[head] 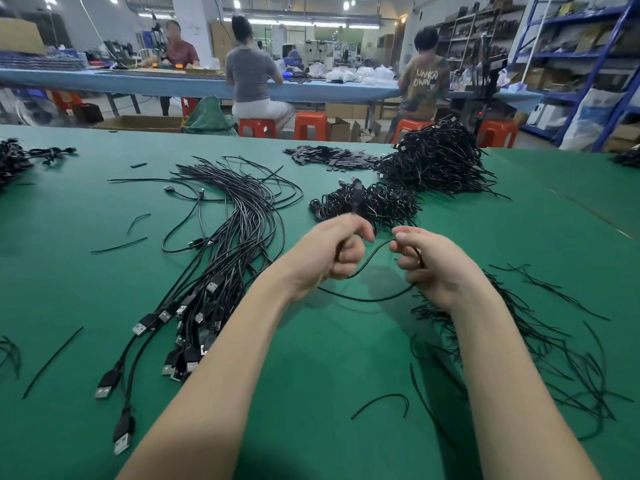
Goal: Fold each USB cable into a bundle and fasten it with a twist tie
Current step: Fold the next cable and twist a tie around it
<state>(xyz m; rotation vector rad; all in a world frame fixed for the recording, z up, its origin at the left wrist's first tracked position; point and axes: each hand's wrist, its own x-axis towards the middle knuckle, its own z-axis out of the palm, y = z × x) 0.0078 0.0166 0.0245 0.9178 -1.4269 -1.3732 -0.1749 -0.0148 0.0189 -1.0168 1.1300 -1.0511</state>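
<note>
A thin black USB cable [367,258] runs between both hands above the green table [311,358]. My left hand [332,251] grips one end of it, with the plug sticking up past the fingers. My right hand [422,261] pinches the cable at a bend, and a loop sags below both hands. Loose unbundled USB cables [221,258] lie fanned out to the left, plugs toward me. Black twist ties [540,334] lie scattered under and right of my right forearm. Tied bundles [374,202] are heaped just beyond my hands.
A bigger heap of black bundles [440,161] sits at the back right, with flat black pieces [332,155] beside it. Stray ties [52,362] lie on the left of the mat. People sit on orange stools [311,124] at a blue bench behind.
</note>
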